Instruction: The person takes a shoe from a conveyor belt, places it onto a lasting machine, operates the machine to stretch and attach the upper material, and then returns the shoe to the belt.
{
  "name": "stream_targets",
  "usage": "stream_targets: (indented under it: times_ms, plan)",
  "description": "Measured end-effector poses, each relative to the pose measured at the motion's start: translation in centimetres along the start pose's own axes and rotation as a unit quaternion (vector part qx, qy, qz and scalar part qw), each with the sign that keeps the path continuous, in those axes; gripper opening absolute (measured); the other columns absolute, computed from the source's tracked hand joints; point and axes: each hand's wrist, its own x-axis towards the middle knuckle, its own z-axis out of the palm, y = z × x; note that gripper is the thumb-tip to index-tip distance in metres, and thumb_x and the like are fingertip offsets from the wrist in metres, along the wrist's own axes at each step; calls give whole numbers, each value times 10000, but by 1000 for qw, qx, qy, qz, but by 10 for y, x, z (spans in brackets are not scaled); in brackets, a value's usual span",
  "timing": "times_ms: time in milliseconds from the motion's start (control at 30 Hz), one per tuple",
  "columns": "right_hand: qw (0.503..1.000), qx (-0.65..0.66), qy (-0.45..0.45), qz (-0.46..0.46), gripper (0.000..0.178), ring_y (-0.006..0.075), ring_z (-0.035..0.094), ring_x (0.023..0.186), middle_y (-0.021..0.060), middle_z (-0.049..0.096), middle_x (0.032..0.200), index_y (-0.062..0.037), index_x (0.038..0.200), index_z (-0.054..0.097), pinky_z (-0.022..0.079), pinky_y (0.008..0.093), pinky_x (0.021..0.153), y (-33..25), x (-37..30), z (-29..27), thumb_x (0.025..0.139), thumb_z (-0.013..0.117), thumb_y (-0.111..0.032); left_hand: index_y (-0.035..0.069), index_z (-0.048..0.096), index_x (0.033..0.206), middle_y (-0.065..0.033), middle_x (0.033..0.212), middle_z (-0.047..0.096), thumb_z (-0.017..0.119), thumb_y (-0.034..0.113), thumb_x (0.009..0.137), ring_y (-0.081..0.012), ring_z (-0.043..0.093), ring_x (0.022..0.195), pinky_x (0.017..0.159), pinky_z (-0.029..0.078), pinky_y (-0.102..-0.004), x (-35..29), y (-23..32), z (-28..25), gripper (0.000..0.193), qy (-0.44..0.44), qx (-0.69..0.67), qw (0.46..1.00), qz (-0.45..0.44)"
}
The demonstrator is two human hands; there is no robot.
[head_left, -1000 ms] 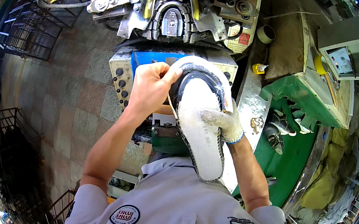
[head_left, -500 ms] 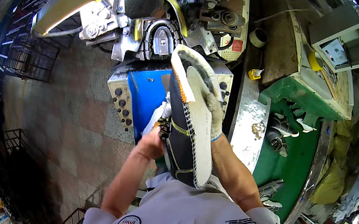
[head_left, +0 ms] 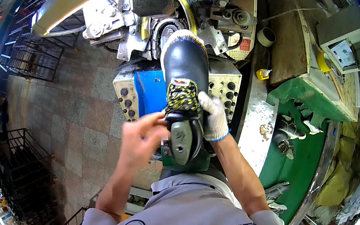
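A black leather shoe (head_left: 186,62) with yellow-and-black laces (head_left: 182,96) is held sole down, its toe toward a horseshoe-shaped clamp of the machine (head_left: 159,32). A grey shoe last (head_left: 180,143) fills its ankle opening, nearest my body. My right hand (head_left: 213,117), in a white glove with a blue cuff, grips the shoe's right side. My bare left hand (head_left: 141,134) is slightly blurred beside the collar at the left; its thumb and forefinger are apart, with the fingertips at the collar's edge. The sole is hidden underneath.
Below the clamp are a blue panel (head_left: 148,91) and control knobs (head_left: 229,96). At right, a green-lined trough (head_left: 282,174) holds several shoe pieces. A bench (head_left: 288,45) carries a yellow tape roll (head_left: 323,62) and a grey box (head_left: 357,46). Metal racks (head_left: 34,60) stand left.
The shoe has turned from showing its pale sole to showing its laced upper, toe at the clamp. My left hand has come off the laces to the collar. A white piece beside it is out of sight.
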Motion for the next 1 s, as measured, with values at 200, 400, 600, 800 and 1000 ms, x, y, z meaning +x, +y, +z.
stream_targets:
  times_ms: [200,400,600,800,1000]
  plan:
    - [998,60,13,2,371,192,705,932,106,702,1105,-14,1288,599,585,337,838,14,34,-2,1022,544,-267,-41,632,1209,-107,1047,720,704,168,928,-156,715,839,724,587,-264,116,-56,-24,357,52,-196,971,-129]
    - [997,-5,23,-79,549,189,583,1192,123,603,1331,20,1425,484,457,316,1029,18,61,-9,945,652,-184,-8,679,1144,-67,1010,726,767,111,858,-137,709,782,672,597,-264,148,-72,-17,322,92,-204,961,-161]
    - [974,-152,73,-153,663,187,518,1276,184,529,1428,114,1459,409,394,301,1096,12,90,-9,928,680,-175,-61,630,1227,-130,1042,705,788,115,839,-178,703,839,774,595,-313,154,-76,-3,455,174,-234,949,-122]
    - [972,-133,48,-187,628,165,509,1285,125,533,1442,29,1489,433,380,296,1105,10,89,6,921,656,-118,-55,617,1287,-119,1128,700,672,160,966,-149,652,979,868,508,-261,132,-76,18,390,211,-117,967,-75]
    - [952,-194,46,-233,624,164,504,1291,99,514,1470,3,1507,425,381,292,1102,5,98,9,923,627,-85,-45,642,1265,-74,1137,694,586,200,1022,-118,614,980,912,468,-258,130,-73,26,349,195,-185,961,-66]
